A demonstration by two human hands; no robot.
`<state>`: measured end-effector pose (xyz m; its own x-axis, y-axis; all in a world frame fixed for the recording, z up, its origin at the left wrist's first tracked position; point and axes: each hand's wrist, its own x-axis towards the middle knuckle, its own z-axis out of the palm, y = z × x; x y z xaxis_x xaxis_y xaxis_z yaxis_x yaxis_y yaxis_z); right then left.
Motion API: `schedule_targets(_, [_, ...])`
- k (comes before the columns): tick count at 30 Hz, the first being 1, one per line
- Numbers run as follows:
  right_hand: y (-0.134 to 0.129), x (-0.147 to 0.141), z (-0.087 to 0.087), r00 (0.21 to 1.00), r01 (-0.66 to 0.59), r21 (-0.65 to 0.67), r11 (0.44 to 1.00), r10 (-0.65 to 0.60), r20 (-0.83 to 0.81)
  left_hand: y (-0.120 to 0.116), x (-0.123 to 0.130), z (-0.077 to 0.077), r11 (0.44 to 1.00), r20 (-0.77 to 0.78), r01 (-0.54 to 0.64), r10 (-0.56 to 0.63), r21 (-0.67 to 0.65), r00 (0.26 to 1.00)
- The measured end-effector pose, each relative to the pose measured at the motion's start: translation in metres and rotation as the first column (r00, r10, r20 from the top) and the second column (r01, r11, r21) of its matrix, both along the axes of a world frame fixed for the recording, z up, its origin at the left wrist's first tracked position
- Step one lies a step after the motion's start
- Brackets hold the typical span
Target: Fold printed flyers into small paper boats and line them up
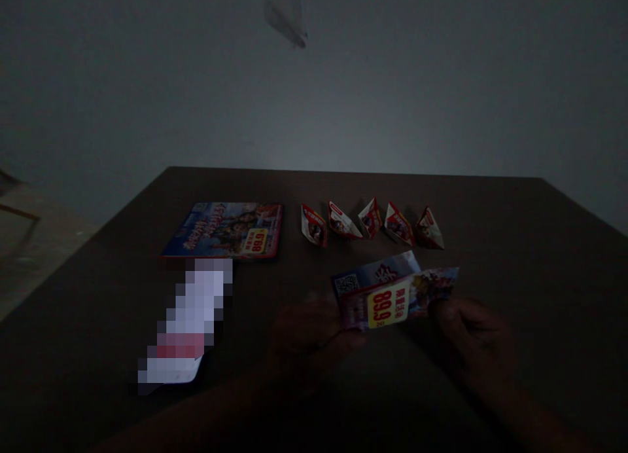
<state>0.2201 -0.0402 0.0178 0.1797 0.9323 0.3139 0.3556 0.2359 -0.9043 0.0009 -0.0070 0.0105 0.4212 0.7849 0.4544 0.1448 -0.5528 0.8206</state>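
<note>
Between my two hands is a printed paper flyer (pixel 353 307), folded over, with a yellow price label reading 89.9 and a QR code on its back flap. My left hand (pixel 314 332) pinches its left end, thumb along the lower edge. At the right end, my right hand (pixel 473 332) grips it between thumb and fingers. The flyer is held above the table, in front of a row of several small folded paper boats (pixel 400 225) in red and white. To the left lies a flat stack of similar flyers (pixel 220 234).
A phone (pixel 196 315) with a lit, blurred-out screen lies on the dark table (pixel 343 184), just in front of the stack. Behind the table rises a plain wall (pixel 392 80), with a clear plastic bag (pixel 285 14) hanging on it. The room is dim.
</note>
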Motion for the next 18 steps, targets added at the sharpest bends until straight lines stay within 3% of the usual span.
schedule_targets(2, [-0.002, 0.006, -0.003, 0.992, 0.097, -0.027, 0.995, -0.098, -0.076, 0.000, -0.002, 0.001, 0.999, 0.068, 0.008, -0.006, -0.041, 0.998])
schedule_targets(4, [-0.002, 0.011, -0.004, 0.991, 0.092, -0.034, 0.995, -0.095, -0.099, 0.000, -0.003, 0.000, 0.994, 0.107, -0.023, 0.035, -0.103, 0.994])
schedule_targets(7, [0.001, 0.013, -0.001, 0.995, -0.097, 0.046, 0.994, 0.098, -0.035, 0.002, -0.003, -0.004, 0.968, 0.086, -0.104, 0.127, -0.230, 0.988])
schedule_targets(11, [0.007, 0.005, 0.009, 0.915, -0.393, 0.150, 0.907, 0.369, 0.165, 0.006, 0.000, -0.009, 0.932, 0.093, -0.150, 0.190, -0.331, 0.977])
schedule_targets(13, [0.009, 0.001, 0.014, 0.865, -0.488, 0.180, 0.854, 0.445, 0.231, 0.006, 0.002, -0.009, 0.920, 0.114, -0.094, 0.148, -0.381, 0.982])
schedule_targets(18, [0.012, -0.005, 0.016, 0.788, -0.588, 0.166, 0.791, 0.515, 0.337, 0.001, 0.008, 0.001, 0.874, 0.128, 0.184, -0.141, -0.449, 0.982])
